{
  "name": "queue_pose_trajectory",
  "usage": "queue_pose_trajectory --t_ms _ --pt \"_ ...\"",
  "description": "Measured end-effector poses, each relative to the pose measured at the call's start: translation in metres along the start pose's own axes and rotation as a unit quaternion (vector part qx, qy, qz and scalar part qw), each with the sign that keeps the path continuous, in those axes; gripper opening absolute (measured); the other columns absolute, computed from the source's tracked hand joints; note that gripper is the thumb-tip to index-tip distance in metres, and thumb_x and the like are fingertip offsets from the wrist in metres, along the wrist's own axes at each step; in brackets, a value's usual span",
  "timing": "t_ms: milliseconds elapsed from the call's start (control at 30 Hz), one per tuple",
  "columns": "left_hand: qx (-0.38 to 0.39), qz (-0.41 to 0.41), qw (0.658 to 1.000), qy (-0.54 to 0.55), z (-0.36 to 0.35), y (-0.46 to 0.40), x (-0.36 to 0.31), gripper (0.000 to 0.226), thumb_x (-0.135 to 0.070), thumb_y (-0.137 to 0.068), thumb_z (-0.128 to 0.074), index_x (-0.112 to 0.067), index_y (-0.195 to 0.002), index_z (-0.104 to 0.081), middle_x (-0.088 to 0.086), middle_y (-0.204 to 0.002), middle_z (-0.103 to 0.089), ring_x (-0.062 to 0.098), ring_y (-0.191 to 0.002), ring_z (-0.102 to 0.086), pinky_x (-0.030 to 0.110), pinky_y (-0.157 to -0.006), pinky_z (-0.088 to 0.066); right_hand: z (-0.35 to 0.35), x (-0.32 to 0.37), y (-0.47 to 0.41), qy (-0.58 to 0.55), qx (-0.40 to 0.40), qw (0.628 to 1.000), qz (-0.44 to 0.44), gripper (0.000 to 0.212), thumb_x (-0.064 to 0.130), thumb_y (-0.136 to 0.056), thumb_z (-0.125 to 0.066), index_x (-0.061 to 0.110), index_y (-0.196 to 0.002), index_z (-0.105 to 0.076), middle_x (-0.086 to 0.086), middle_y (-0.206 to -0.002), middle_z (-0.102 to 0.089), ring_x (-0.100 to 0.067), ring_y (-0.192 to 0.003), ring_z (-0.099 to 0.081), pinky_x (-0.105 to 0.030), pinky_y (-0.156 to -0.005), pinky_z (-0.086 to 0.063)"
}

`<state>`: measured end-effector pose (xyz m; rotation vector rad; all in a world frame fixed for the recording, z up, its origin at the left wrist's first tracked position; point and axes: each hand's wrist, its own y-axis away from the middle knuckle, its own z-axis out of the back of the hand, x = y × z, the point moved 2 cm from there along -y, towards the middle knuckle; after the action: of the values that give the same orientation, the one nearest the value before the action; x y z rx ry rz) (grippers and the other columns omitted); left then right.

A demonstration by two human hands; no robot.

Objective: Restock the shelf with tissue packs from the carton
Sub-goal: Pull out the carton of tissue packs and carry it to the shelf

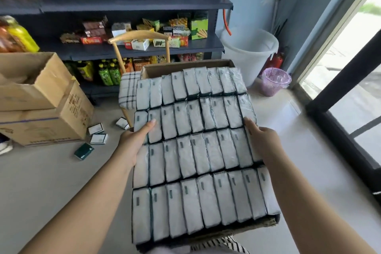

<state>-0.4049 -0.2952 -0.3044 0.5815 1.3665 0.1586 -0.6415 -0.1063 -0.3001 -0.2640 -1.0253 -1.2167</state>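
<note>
A brown carton sits in front of me, packed with several rows of grey-white tissue packs standing on edge. My left hand grips the left side of the packs in the second row, thumb lying on top. My right hand holds the right side of the same block, fingers wrapped over its edge. The dark grey shelf stands behind the carton, its middle tier full of snack boxes.
Stacked cardboard boxes stand at the left. Loose tissue packs lie on the floor beside them. A wooden chair with a checked cushion is behind the carton. A white bucket and a purple basket stand at the right by the glass door.
</note>
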Motion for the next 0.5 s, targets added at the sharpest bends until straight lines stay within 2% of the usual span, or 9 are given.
queue_pose_trajectory --t_ms 67,233,333,433,500 --pt "-0.022 0.005 1.0 0.002 -0.018 -0.03 -0.017 0.061 -0.042 -0.079 -0.069 -0.009 -0.126 -0.051 0.006 -0.137 -0.047 0.021 -0.128 -0.039 0.028 -0.098 -0.029 -0.011 0.021 -0.044 -0.008 0.028 1.0 0.007 0.052 0.06 -0.084 -0.053 0.01 -0.072 -0.045 -0.01 -0.068 -0.04 -0.022 -0.062 -0.038 -0.031 -0.057 -0.026" --pt "-0.078 0.026 0.996 0.02 -0.052 -0.098 -0.06 0.042 -0.044 -0.076 -0.071 -0.021 -0.109 -0.056 0.003 -0.132 -0.051 0.02 -0.124 -0.043 0.031 -0.1 -0.033 -0.033 0.085 -0.145 -0.002 0.093 0.995 0.03 0.051 0.056 -0.086 -0.055 0.014 -0.063 -0.035 -0.007 -0.063 -0.034 -0.02 -0.062 -0.033 -0.032 -0.056 -0.02" --pt "-0.091 0.025 0.995 0.046 -0.064 -0.133 -0.082 0.05 -0.046 -0.077 -0.068 -0.021 -0.119 -0.057 -0.01 -0.125 -0.049 0.01 -0.115 -0.041 0.025 -0.092 -0.03 -0.049 0.126 -0.195 0.013 0.122 0.991 0.057 0.049 0.055 -0.087 -0.054 0.01 -0.072 -0.041 -0.01 -0.07 -0.038 -0.02 -0.065 -0.035 -0.03 -0.061 -0.023" --pt "-0.121 0.032 0.989 0.074 -0.07 -0.167 -0.101 0.061 -0.048 -0.076 -0.068 -0.021 -0.129 -0.052 -0.003 -0.136 -0.046 0.014 -0.127 -0.038 0.026 -0.09 -0.028 -0.07 0.167 -0.238 0.03 0.146 0.985 0.082 0.046 0.055 -0.087 -0.053 0.01 -0.078 -0.049 -0.01 -0.075 -0.043 -0.02 -0.069 -0.039 -0.028 -0.064 -0.025" --pt "-0.134 0.026 0.986 0.091 -0.073 -0.19 -0.114 0.065 -0.048 -0.075 -0.069 -0.021 -0.13 -0.05 -0.003 -0.139 -0.045 0.016 -0.13 -0.037 0.026 -0.09 -0.027 -0.086 0.194 -0.264 0.045 0.154 0.982 0.098 0.052 0.053 -0.088 -0.052 0.002 -0.093 -0.062 -0.012 -0.081 -0.054 -0.023 -0.076 -0.049 -0.03 -0.067 -0.034"
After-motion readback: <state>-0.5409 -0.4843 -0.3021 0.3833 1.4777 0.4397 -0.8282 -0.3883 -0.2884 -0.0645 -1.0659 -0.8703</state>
